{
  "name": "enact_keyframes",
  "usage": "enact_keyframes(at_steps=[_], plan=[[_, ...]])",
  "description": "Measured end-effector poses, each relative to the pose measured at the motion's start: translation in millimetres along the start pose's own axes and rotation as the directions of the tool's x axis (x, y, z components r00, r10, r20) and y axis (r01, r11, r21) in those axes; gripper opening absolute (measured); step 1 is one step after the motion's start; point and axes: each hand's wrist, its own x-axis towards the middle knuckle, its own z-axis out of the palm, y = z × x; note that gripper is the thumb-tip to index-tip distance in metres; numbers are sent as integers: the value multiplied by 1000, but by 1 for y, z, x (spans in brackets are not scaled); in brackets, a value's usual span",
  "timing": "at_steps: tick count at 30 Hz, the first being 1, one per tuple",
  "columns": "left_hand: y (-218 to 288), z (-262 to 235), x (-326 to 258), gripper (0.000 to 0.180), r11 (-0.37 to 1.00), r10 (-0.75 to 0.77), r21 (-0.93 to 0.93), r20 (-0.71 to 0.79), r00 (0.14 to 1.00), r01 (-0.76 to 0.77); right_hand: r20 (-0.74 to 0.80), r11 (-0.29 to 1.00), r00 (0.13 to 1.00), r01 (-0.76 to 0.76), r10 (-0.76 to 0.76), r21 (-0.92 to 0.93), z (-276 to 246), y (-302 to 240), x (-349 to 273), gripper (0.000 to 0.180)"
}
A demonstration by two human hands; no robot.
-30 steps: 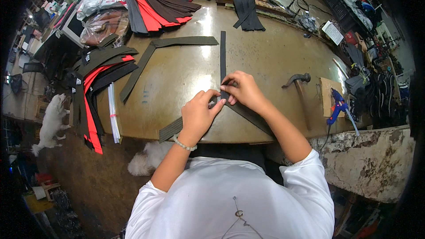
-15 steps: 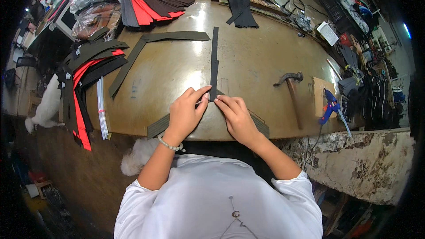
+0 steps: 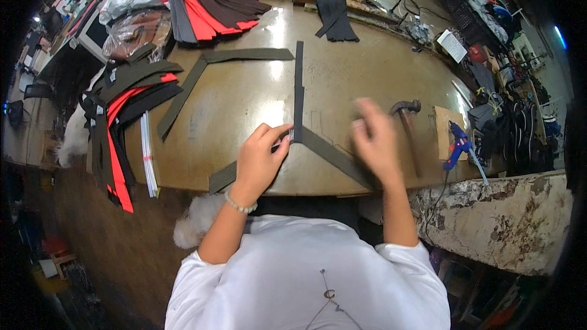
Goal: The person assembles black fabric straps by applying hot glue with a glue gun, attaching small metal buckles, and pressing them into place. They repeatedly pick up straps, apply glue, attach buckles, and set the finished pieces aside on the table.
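My left hand [image 3: 260,157] pinches the joint where a narrow black fabric strip [image 3: 299,79] meets an angled dark olive strap [image 3: 339,160] near the table's front edge. The black strip stands straight away from me, and the olive strap spreads out to both sides beneath it. Raised and smeared by motion, my right hand [image 3: 377,140] has its fingers apart with nothing in them. It is over the table, between the strap and a hammer [image 3: 408,131] with a wooden handle. Another bent olive strap [image 3: 205,66] lies at the back left.
Bundled red, black and grey strips [image 3: 211,9] lie at the back, and more strips [image 3: 119,125] hang over the left edge beside thin white sticks [image 3: 148,156]. A blue glue gun [image 3: 457,145] lies at right. A white furry animal [image 3: 194,223] is below the table edge.
My right hand has let go of the strip joint and swung right toward the hammer. My left hand stays at the joint.
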Motion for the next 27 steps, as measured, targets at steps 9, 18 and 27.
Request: enact_keyframes(at_steps=[9, 18, 27], plan=[[0, 2, -6, 16, 988, -28, 152, 30, 999, 23, -98, 871, 865, -485, 491, 83, -55, -35, -5, 39], [-9, 5, -9, 22, 996, 23, 81, -4, 1000, -22, 217, 938, 952, -263, 214, 227, -7, -100, -7, 31], [-6, 1, -7, 26, 977, 126, 166, 54, 991, -133, 57, 958, 956, -284, 287, -44, 0, -49, -17, 43]])
